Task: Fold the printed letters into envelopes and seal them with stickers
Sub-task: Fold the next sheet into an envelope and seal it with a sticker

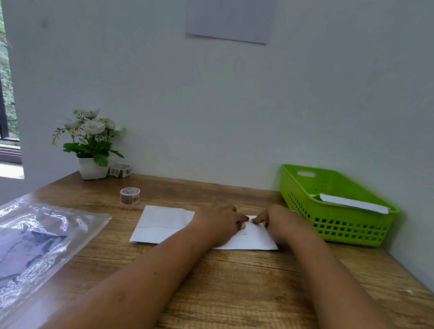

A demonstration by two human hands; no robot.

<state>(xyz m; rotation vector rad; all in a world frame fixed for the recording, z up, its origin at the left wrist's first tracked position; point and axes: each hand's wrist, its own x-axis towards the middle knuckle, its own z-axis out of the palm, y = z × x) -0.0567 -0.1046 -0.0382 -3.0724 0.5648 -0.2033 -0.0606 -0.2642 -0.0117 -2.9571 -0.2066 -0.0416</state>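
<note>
Flat on the wooden table (247, 295) lies a white envelope (164, 224), its long axis running left to right across the person, with the right end angled a little away. Both hands sit on its right half, at the far edge. The left hand (219, 219) rests on the paper with bent fingers. The right hand (272, 220) comes in from the other side, and its fingertips (254, 220) almost touch the left's at that edge. Whether they are pinching a flap or sticker or only pressing down is too small to tell.

A sticker roll (129, 195) stands just past the envelope's far left corner, so the left hand is nearer to it. It would probably make that reach if the sealing still lacks a sticker. A second roll (121, 170) sits farther back beside a flower pot (92, 169). A green basket (341, 228) holding white paper (353, 203) is near the right hand and looks like the likely drop-off. A clear plastic bag (15, 247) lies well apart at the near left.
</note>
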